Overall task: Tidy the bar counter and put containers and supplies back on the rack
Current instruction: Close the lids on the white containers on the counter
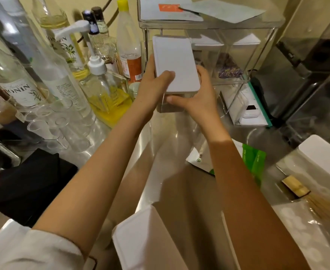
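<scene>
**Two Hands Held a Box by the Rack**

While both arms reached out, the left hand (pixel 152 88) and right hand (pixel 197 98) held a clear box with a white lid (pixel 175 63). The fingers were closed around it, above the table's (pixel 170 137) far edge, just before the clear rack (pixel 238 55).

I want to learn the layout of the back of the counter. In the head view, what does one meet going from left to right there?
Monin syrup bottle → pump bottle with yellow liquid → yellow-capped squeeze bottle → white-lidded container held in both hands → clear acrylic rack → dark machine.
</scene>
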